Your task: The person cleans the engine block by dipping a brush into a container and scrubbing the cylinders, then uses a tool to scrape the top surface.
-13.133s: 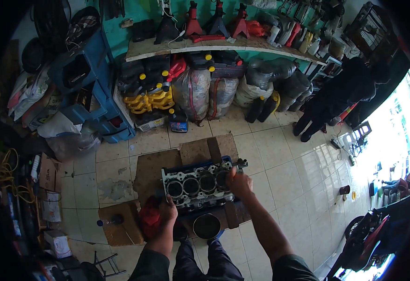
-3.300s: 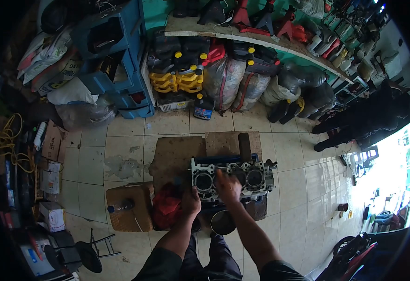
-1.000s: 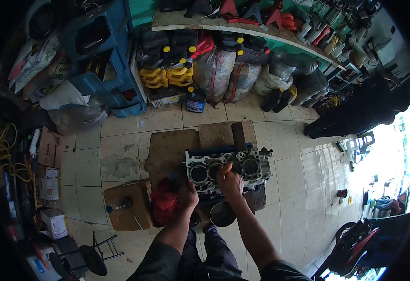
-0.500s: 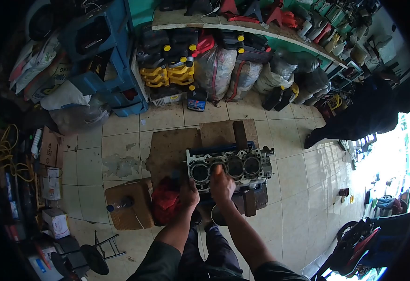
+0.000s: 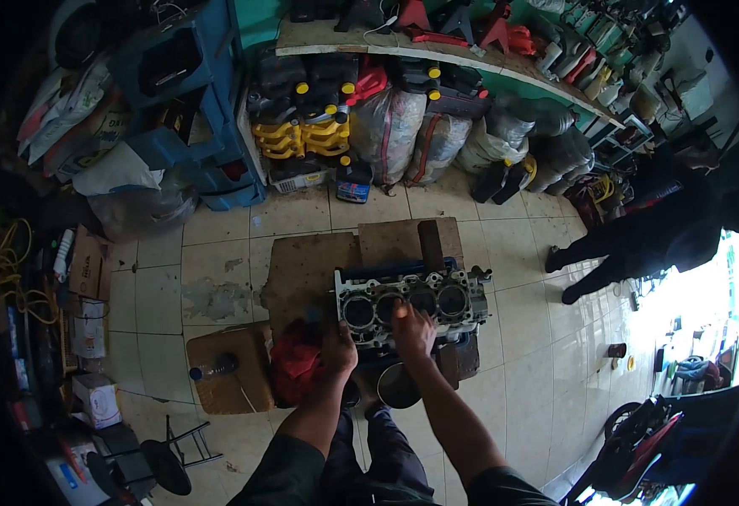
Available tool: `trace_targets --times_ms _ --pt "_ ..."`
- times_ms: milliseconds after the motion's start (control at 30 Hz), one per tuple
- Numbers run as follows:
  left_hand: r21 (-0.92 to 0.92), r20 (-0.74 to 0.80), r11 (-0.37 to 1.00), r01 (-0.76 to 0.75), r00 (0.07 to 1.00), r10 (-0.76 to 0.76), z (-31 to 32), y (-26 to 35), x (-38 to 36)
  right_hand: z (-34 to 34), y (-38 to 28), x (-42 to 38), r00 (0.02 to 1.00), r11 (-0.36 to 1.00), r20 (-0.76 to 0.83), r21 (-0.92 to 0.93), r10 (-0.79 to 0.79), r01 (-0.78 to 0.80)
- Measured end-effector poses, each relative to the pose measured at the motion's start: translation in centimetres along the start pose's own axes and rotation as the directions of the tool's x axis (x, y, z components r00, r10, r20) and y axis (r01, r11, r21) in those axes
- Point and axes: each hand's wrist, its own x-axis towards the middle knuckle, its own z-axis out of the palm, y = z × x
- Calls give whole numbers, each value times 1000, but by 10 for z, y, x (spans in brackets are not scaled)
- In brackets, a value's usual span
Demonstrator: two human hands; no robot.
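A grey engine block (image 5: 388,327) with several round cylinder bores in its top face lies in front of me. My left hand (image 5: 338,346) is closed around its near left corner, thumb upward. Over the block's middle, beside the second bore from the left, is my right hand (image 5: 414,331), its fingers bent together. Whatever those fingers hold, if anything, is too small and dark to make out. A bunched red cloth (image 5: 296,363) lies just left of my left hand. Below the right forearm stands a round, dark container (image 5: 400,385).
Flattened cardboard (image 5: 310,261) and a dark wooden block (image 5: 431,243) lie under and behind the engine block. A plastic bottle (image 5: 215,368) rests on a brown box (image 5: 234,392) at left. Stuffed sacks (image 5: 386,131) line the wall. A person (image 5: 656,219) stands at right.
My right hand has shifted a little to the right across the block's top. The left hand stays at the corner. The person at right has changed stance, both legs now showing.
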Motion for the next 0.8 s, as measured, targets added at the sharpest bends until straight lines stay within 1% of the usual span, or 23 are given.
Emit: trace_targets --times_ms 67,100,133,167,200,233,300,333,367,400,467,500,533,600,633,700,733,800 --pt "4 66 997 81 995 -82 0 1 -1 13 -21 -9 985 989 -94 -1 146 -147" --pt "8 65 996 84 994 -84 -3 5 -1 15 -28 -10 987 995 -129 23 97 -95" --pt "-15 8 999 47 999 -47 -5 9 -1 14 -23 -10 986 995 -131 26 102 -100" --pt "-43 -50 999 10 999 -12 -5 15 0 7 -11 -7 1000 999 -5 -37 23 -23" --pt "-49 -51 999 9 999 -12 -3 18 0 2 -3 -5 990 994 128 -90 -54 66" --pt "-52 -70 999 -6 998 2 -5 18 1 6 -4 -6 991 994 124 -89 -49 61" --pt "-64 -80 998 -24 997 19 -6 22 0 11 -5 -6 997 997 -73 -83 -2 -4" --pt "-54 -29 997 49 998 -50 -8 23 -2 12 -8 -7 986 996 -167 -78 19 -32" --pt "-36 18 992 118 993 -117 -10 24 -2 22 -25 -14 970 977 -181 -111 163 -185" --pt "-31 17 993 116 993 -116 -12 23 -3 23 -24 -17 970 977 -180 -106 166 -187" --pt "-30 19 996 88 996 -88 -13 26 0 18 -14 -13 999 999 -17 -2 50 -50" --pt "-28 15 996 81 997 -81 -12 26 0 11 2 -6 993 990 -39 -90 -115 112" --pt "-13 -11 998 56 998 -56 -10 25 0 -3 12 1 998 996 -2 -61 -60 60" --pt "0 -43 999 37 998 -37 -8 21 -1 -8 -1 -5 982 989 -140 -99 -127 114" --pt "-6 -42 999 50 998 -50 -7 20 -2 0 -8 -9 982 988 -140 -98 -129 116" --pt "-7 -48 998 61 997 -62 -9 19 -1 21 -30 -15 983 999 -174 -15 -53 51" --pt "-7 -49 998 57 997 -58 -10 19 -1 19 -26 -15 983 999 -176 -13 -49 48" --pt "-19 -51 998 56 997 -57 -6 23 0 2 -1 -6 988 986 -62 -102 -139 132"
